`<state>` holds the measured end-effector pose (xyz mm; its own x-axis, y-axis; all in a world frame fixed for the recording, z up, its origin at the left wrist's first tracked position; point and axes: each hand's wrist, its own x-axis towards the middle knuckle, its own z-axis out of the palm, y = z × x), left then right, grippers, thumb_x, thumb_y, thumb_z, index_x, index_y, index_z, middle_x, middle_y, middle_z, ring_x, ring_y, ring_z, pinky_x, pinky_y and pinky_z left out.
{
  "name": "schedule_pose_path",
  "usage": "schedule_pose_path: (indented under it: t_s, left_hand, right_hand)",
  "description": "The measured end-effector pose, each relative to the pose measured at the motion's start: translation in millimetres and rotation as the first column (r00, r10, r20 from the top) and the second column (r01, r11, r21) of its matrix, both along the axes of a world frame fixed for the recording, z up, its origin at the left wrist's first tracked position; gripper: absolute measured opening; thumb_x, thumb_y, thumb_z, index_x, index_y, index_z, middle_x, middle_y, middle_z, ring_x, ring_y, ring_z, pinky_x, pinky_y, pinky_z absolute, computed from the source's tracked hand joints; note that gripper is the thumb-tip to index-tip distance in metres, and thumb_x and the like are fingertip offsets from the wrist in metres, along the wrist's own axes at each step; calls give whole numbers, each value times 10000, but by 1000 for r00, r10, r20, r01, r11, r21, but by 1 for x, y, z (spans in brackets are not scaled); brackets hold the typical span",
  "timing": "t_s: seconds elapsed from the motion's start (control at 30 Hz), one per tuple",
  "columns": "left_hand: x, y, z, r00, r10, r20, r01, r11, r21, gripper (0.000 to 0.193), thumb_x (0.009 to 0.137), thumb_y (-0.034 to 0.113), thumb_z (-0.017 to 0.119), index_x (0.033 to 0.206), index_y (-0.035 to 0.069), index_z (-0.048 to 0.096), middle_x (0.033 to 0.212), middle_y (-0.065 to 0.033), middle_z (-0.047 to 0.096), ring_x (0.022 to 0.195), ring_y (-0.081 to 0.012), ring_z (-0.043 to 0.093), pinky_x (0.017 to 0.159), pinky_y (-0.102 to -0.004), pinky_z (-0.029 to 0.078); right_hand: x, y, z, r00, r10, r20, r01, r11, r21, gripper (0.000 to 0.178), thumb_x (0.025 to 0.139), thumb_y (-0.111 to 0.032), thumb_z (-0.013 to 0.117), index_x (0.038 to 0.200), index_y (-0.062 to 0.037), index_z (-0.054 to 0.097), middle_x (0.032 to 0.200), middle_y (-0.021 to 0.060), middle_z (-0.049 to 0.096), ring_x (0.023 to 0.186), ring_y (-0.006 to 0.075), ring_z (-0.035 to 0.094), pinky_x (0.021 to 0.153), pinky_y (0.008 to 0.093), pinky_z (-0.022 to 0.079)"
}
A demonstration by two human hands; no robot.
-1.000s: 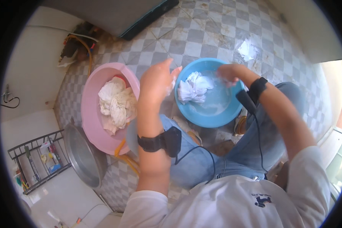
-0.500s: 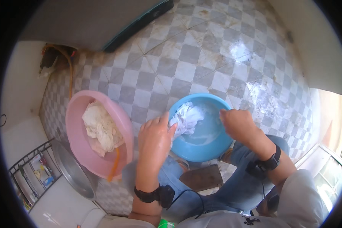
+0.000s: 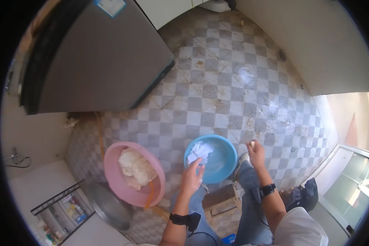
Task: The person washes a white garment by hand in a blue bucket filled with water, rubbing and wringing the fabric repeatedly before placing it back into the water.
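A white cloth [image 3: 200, 152] lies bunched in the left part of a blue basin [image 3: 235, 158] that holds cloudy water. My left hand [image 3: 190, 179] hovers at the basin's near left rim with thumb and fingers apart, its fingertips close to the cloth. To the right of the basin, my right hand [image 3: 257, 156] is closed around a small pale thing [image 3: 252, 144], mostly covered by the fingers. On the left stands a pink tub [image 3: 112, 168] with cream-white laundry [image 3: 137, 167] heaped inside and an orange strip [image 3: 151, 194] against its near side.
Below the basin sits a low wooden stool [image 3: 219, 197] between my legs. A large round metal lid or tray [image 3: 106, 205] leans beside a rack of small items [image 3: 67, 211]. A dark grey cabinet-like block [image 3: 106, 57] stands at the far left on the checkered tile floor [image 3: 217, 94].
My view has risen and pulled back, so the basins look smaller and lower. My left hand has let go of the white cloth. My right hand has moved off the basin's rim to the right.
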<state>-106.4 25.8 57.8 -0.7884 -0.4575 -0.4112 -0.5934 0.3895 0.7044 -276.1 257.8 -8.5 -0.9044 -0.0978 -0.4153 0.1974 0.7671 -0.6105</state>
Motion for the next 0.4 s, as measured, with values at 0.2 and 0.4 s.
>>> schedule_pose_path:
  t_s: [0.2, 0.4]
  left_hand:
    - [27, 7, 149, 953, -210, 216, 221, 975, -29, 363, 901, 297, 541, 1201, 92, 548, 1115, -168, 608, 981, -339, 598, 811, -407, 471]
    - [56, 22, 275, 928, -128, 349, 173, 980, -101, 399, 901, 313, 569, 1213, 65, 541, 995, -161, 659, 859, -278, 647, 723, -363, 498]
  right_hand:
    - [-10, 56, 198, 995, 92, -23, -94, 992, -90, 190, 860, -248, 611, 908, -64, 600, 756, 192, 617, 690, 350, 592, 617, 385, 451]
    - [-58, 151, 312, 966, 227, 125, -211, 969, -127, 154, 876, -205, 608, 897, -52, 620, 776, 79, 658, 608, 231, 544, 610, 309, 449]
